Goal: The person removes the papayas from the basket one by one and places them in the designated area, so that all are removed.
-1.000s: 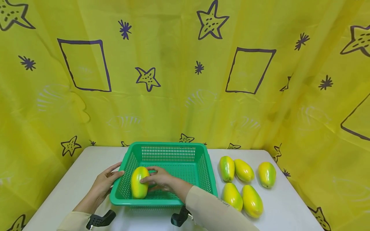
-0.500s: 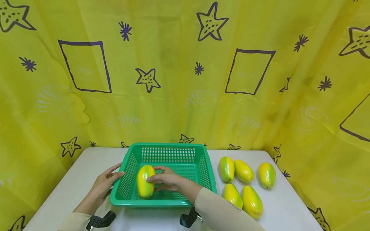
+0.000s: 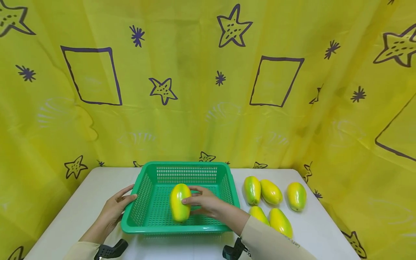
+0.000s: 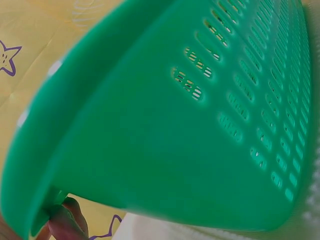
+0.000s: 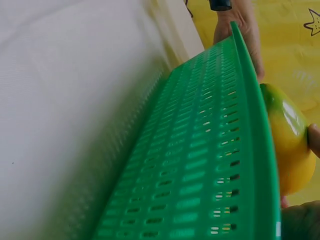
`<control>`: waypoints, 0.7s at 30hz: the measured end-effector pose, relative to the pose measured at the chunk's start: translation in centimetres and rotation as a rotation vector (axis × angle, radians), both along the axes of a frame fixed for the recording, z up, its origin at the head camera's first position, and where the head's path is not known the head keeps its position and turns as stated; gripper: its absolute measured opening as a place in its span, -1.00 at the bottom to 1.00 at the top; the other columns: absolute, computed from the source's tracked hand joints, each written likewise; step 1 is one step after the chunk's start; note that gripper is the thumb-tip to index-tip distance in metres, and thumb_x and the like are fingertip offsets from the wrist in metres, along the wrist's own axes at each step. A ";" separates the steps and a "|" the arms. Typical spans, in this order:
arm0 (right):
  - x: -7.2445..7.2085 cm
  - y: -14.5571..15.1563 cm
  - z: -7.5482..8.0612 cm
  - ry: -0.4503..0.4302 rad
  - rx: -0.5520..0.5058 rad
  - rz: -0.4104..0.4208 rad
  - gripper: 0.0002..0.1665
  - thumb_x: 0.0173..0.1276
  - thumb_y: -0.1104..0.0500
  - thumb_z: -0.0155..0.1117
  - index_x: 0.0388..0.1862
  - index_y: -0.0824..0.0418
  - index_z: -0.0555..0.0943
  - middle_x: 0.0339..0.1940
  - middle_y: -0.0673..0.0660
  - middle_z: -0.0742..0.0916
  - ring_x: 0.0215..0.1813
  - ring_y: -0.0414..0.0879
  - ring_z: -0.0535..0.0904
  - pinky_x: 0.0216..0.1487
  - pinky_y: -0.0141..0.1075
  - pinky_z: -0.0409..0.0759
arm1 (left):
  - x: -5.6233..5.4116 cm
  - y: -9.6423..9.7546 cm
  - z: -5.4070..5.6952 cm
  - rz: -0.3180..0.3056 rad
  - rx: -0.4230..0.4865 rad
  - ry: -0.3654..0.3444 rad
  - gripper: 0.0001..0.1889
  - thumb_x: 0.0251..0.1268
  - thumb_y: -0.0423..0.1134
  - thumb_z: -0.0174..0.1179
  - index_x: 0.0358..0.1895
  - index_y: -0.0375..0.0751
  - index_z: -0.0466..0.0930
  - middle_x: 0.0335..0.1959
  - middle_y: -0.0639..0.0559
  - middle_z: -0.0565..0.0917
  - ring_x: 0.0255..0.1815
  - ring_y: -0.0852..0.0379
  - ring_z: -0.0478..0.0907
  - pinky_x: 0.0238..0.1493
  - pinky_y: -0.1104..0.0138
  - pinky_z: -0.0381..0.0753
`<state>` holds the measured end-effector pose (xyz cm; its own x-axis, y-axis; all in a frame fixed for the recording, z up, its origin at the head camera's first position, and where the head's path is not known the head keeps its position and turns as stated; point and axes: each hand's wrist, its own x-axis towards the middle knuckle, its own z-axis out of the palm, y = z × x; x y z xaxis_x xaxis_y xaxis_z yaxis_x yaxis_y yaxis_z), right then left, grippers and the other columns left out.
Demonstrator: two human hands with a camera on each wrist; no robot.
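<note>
A yellow-green papaya point(image 3: 180, 203) is in my right hand point(image 3: 205, 204), thumb on its near face and fingers round its right side. It is raised within the outline of a green plastic basket point(image 3: 178, 229), and the right wrist view shows the papaya point(image 5: 289, 140) standing above the rim. My left hand point(image 3: 113, 208) grips the basket's left rim; in the left wrist view a finger point(image 4: 67, 222) hooks beneath the rim. The visible part of the basket's slotted floor bears no fruit.
Right of the basket, several more papayas lie on the white table point(image 3: 320, 227): a pair point(image 3: 252, 190) at the back, one apart point(image 3: 296, 196), and two nearer point(image 3: 281, 222), partly behind my right forearm. A yellow patterned curtain point(image 3: 185, 126) encloses the table.
My right hand has carried the papaya rightward, from the basket's left side towards its middle. The left hand keeps its grip on the rim. The view has shifted slightly.
</note>
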<state>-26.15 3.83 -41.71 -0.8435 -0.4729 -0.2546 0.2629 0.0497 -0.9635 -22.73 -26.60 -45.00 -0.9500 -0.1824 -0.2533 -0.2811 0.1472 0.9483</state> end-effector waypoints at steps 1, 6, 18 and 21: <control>0.1 0.3 0.2 0.003 -0.005 0.001 -0.18 0.22 0.35 0.38 0.44 0.33 0.29 0.13 0.31 0.61 -0.02 0.08 0.65 0.00 0.13 0.65 | 0.0 0.0 0.0 -0.002 0.002 0.001 -0.25 0.40 -0.04 0.21 0.54 -0.16 0.12 -0.03 -0.07 0.58 -0.22 0.21 0.63 -0.22 0.27 0.69; 0.8 1.9 0.9 0.008 -0.006 0.023 -0.17 0.23 0.33 0.37 0.45 0.34 0.25 0.18 0.33 0.58 0.00 0.08 0.63 0.03 0.14 0.63 | 0.1 -0.1 -0.1 -0.015 0.016 0.006 -0.23 0.39 -0.03 0.22 0.55 -0.16 0.10 -0.09 0.01 0.58 -0.23 0.22 0.62 -0.21 0.27 0.68; 1.9 5.3 3.0 -0.003 0.019 0.008 -0.15 0.27 0.29 0.35 0.48 0.34 0.19 0.29 0.40 0.51 0.04 0.08 0.63 0.08 0.13 0.62 | 0.0 -0.2 -0.1 -0.021 0.020 -0.004 -0.23 0.40 -0.03 0.21 0.56 -0.14 0.07 -0.03 -0.04 0.55 -0.21 0.22 0.62 -0.21 0.26 0.70; 2.1 6.2 3.1 -0.017 0.020 0.014 -0.16 0.30 0.29 0.33 0.48 0.35 0.17 0.28 0.40 0.51 0.05 0.06 0.62 0.09 0.13 0.61 | -0.1 -0.2 -0.2 -0.021 0.025 -0.004 -0.22 0.39 -0.03 0.22 0.56 -0.14 0.07 -0.08 0.01 0.57 -0.23 0.23 0.62 -0.23 0.27 0.69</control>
